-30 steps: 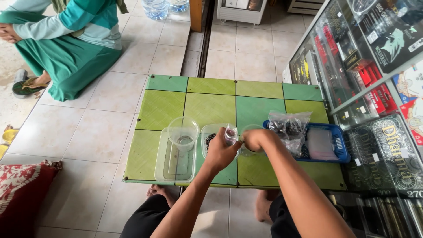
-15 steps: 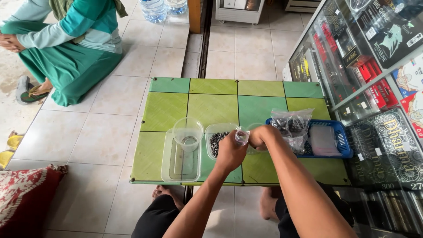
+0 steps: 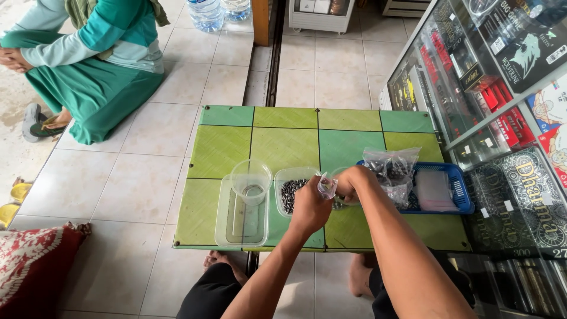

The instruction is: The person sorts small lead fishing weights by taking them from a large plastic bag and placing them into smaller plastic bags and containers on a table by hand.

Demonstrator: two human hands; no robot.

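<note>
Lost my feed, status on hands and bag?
Left hand and right hand pinch small clear bag. Above tub of dark pieces. Nothing in the way.

Floor: pale square ceramic tiles (image 3: 136,177) under me, lit by soft daylight.
Table: my low green chequered woven-top table (image 3: 283,136).
Right: glass display cabinet (image 3: 472,88) of packaged goods beside me.
Left: red patterned cushion (image 3: 35,266).
Far edge: clear plastic water bottles (image 3: 207,13).
</note>
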